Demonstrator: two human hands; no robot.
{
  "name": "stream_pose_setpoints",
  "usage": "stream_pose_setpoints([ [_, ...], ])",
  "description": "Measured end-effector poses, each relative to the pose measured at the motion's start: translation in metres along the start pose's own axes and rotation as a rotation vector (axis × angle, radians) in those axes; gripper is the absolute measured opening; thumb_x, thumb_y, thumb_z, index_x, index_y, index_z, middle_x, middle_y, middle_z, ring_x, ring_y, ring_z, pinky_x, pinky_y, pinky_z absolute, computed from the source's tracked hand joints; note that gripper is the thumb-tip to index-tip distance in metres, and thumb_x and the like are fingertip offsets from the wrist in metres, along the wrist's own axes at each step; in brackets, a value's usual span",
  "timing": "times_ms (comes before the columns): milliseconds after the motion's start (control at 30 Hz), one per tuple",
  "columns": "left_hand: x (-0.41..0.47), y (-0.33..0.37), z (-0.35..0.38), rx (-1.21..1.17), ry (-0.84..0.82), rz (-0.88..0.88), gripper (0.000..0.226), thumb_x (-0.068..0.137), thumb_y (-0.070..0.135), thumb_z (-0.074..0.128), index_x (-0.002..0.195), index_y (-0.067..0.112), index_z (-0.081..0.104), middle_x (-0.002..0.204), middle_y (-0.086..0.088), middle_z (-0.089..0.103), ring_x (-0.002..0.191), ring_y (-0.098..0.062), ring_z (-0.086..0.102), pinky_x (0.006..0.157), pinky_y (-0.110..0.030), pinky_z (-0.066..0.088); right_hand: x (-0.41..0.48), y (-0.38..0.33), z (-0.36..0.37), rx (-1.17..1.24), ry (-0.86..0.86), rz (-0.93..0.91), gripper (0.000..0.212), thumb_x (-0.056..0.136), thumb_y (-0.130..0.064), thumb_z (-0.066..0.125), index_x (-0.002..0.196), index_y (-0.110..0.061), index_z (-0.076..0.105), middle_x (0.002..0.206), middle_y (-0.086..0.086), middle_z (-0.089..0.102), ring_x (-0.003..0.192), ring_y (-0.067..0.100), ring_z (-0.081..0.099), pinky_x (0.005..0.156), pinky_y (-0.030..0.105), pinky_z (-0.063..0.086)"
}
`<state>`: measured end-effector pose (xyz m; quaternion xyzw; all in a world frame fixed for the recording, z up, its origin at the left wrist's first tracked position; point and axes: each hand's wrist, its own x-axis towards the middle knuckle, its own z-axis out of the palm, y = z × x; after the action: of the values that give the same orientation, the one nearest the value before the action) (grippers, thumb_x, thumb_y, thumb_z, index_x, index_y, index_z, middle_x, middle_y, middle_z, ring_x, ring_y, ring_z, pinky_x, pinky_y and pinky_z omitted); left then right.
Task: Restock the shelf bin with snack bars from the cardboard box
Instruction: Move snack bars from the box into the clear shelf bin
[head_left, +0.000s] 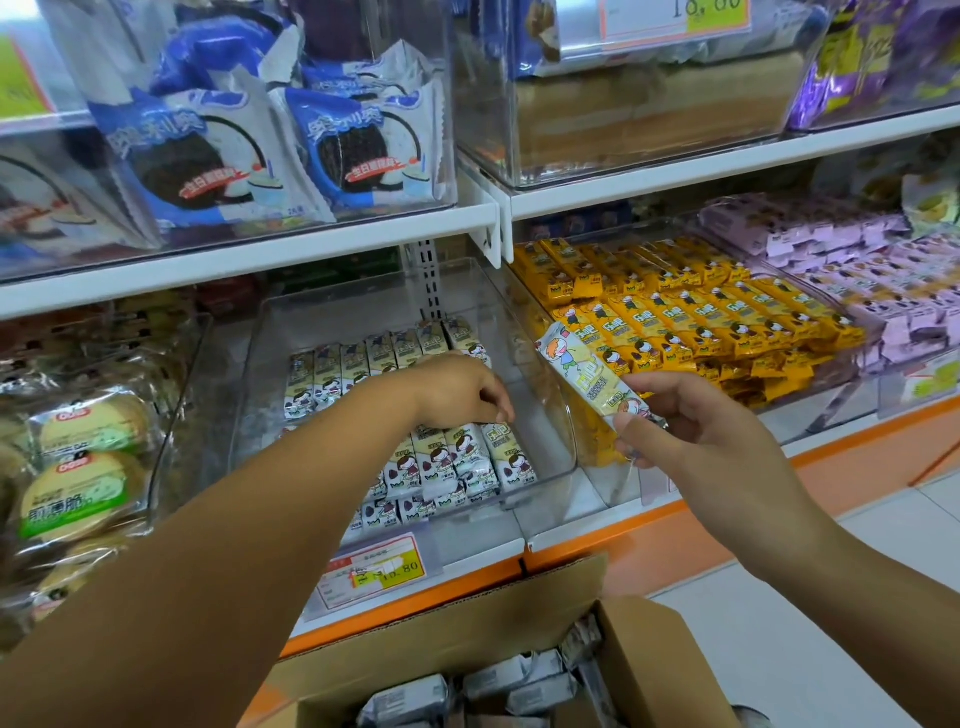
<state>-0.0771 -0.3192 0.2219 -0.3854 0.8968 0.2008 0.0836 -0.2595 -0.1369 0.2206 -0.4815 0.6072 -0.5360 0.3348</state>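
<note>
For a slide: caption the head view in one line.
Right hand holds a white snack bar beside the clear shelf bin; left hand reaches among bars inside, above the open cardboard box.

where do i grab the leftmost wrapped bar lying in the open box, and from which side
Pinch the wrapped bar across its narrow width near the middle, coming straight down from above. It lies flat, broad face up. The cardboard box walls and the neighbouring bars close off its sides, so only the top is open.
</note>
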Motion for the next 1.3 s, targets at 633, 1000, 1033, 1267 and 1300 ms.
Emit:
stream_pose_setpoints([
  [633, -0.022, 0.002, 0.01, -0.117, 0.141, -0.021, 0.029, 0.099, 0.033, 0.055, 0.123, 0.023, 0.066, 0.125, 0.003, 0.066, 0.11, -0.015, 0.061, 0.095, -0.027, 0.047, -0.003, -0.008, 0.006, -0.001, 0.057, -0.012, 0.018, 0.086, -0.028, 0.067, 0.103, -0.036, 0.064, 0.098, -0.002, 0.068, 0.085, 0.013, 0.065, 0.058, 0.009, 0.043],
  [1000, -0.079, 0.036, -0.013, -0.664, 0.475, 0.029, 0.035, 0.1, 0.034, 0.05, 0.134, 0.03, 0.056, 0.11, 0.02, 0.063, 0.09, 0.011, 0.061, 0.073, -0.007, 0.049, -0.012, -0.014, 0.023, -0.032, -0.013, -0.116, 0.024, 0.088, -0.026, 0.064, 0.109, -0.039, 0.063, 0.114, -0.005, 0.061, 0.093, 0.015, 0.064, 0.071, 0.02, 0.053],
  [1033, -0.084, 0.041, -0.013, -0.793, 0.442, 0.051, 0.037, 0.099, 0.033, 0.052, 0.136, 0.03, 0.054, 0.111, 0.019, 0.064, 0.092, 0.008, 0.064, 0.076, -0.012, 0.054, -0.014, -0.015, 0.026, -0.052, -0.026, -0.136, 0.024, 0.088, -0.026, 0.064, 0.108, -0.04, 0.063, 0.114, -0.005, 0.061, 0.093, 0.012, 0.064, 0.074, 0.022, 0.053],
  [1267, -0.096, 0.042, 0.002, -1.078, 0.425, -0.022, 0.045, 0.093, 0.015, 0.065, 0.136, 0.02, 0.055, 0.122, -0.007, 0.066, 0.087, -0.018, 0.071, 0.078, -0.028, 0.061, -0.029, -0.025, 0.05, -0.347, -0.139, -0.263, 0.051, 0.085, -0.023, 0.068, 0.117, -0.053, 0.043, 0.107, -0.027, 0.045, 0.095, -0.007, 0.055, 0.077, 0.013, 0.049],
  [1300, -0.099, 0.04, 0.003, -1.014, 0.432, -0.032, 0.046, 0.092, 0.02, 0.066, 0.136, 0.025, 0.053, 0.127, -0.006, 0.064, 0.088, -0.015, 0.071, 0.077, -0.026, 0.061, -0.03, -0.022, 0.052, -0.41, -0.11, -0.296, 0.051, 0.086, -0.024, 0.067, 0.121, -0.053, 0.043, 0.107, -0.027, 0.047, 0.096, -0.008, 0.053, 0.075, 0.012, 0.047],
])
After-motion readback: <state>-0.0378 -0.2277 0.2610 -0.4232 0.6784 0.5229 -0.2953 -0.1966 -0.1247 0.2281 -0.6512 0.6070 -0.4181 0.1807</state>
